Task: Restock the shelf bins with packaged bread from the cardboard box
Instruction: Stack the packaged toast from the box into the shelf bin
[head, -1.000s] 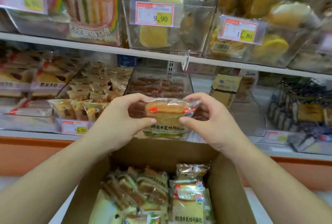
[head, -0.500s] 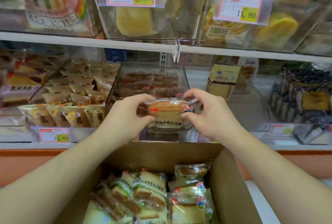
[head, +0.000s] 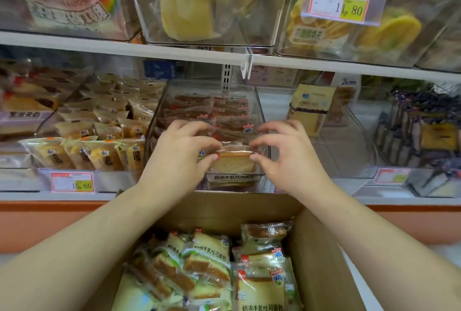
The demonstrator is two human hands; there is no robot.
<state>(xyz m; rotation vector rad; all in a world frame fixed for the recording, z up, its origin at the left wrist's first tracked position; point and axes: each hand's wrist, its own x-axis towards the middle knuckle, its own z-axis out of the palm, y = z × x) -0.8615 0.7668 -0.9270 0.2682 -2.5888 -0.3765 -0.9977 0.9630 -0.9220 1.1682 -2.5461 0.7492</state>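
Note:
A clear-wrapped milk toast pack (head: 233, 161) stands at the front of the clear middle bin (head: 260, 111) on the lower shelf. My left hand (head: 179, 158) pinches its left end and my right hand (head: 289, 158) pinches its right end, thumbs on the front face. Behind it the bin holds several rows of the same packs. Below my arms the open cardboard box (head: 321, 255) holds several more bread packs (head: 207, 263).
A bin of small yellow cakes (head: 94, 151) sits left of the middle bin, with a 15.60 price tag (head: 72, 182). To the right stands a nearly empty clear bin (head: 349, 141) with a yellow packet (head: 310, 108). An upper shelf (head: 174, 52) of bins hangs close overhead.
Both hands carried the toast pack forward and down, from in front of the middle bin into its front end. The view moved closer to the shelf.

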